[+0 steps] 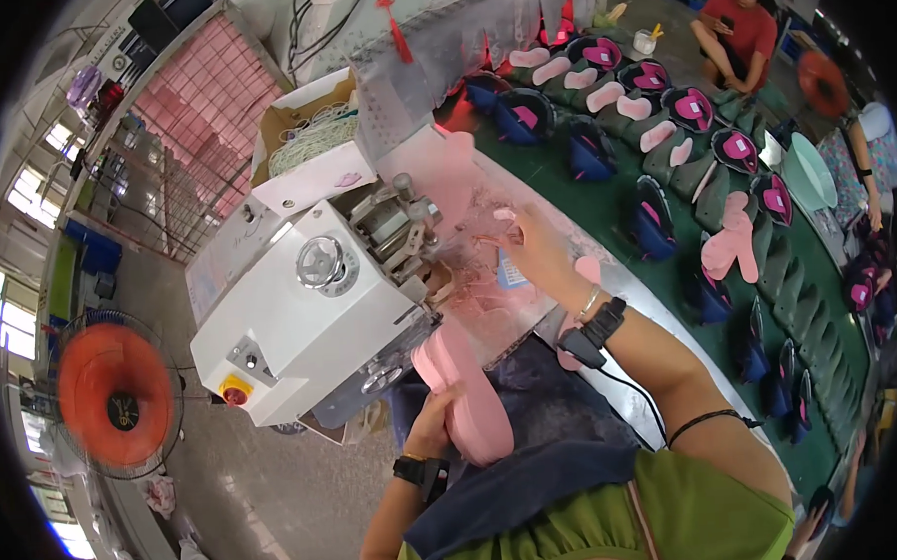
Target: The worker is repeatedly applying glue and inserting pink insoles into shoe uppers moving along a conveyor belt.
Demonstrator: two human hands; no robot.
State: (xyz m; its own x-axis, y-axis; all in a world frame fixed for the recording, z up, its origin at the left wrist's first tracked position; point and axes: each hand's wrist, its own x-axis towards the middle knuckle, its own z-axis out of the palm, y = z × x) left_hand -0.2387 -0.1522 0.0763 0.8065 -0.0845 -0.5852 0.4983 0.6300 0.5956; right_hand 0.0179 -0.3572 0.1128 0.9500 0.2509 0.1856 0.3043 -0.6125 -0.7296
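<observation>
My left hand (437, 421) is wrapped round a thick stack of pink insoles (474, 409), held upright just below the machine's front corner. My right hand (542, 251) is over the pink-dusted work surface beside the machine head, its fingers bent together. A small pink bit (505, 214) shows at its fingertips; I cannot make out what they hold. The white machine (309, 286) has a round dial and a metal head (391, 222) facing my right hand. More pink insoles (454, 175) lie behind the head. A blue-and-white label (510, 269) lies under my right wrist.
An open carton (312, 136) of pale cord stands behind the machine. To the right, a green conveyor (615, 203) carries dark blue shoe uppers and pink insoles. An orange fan (118, 394) stands at left. A person in a red shirt (743, 32) sits beyond the conveyor; others work at far right.
</observation>
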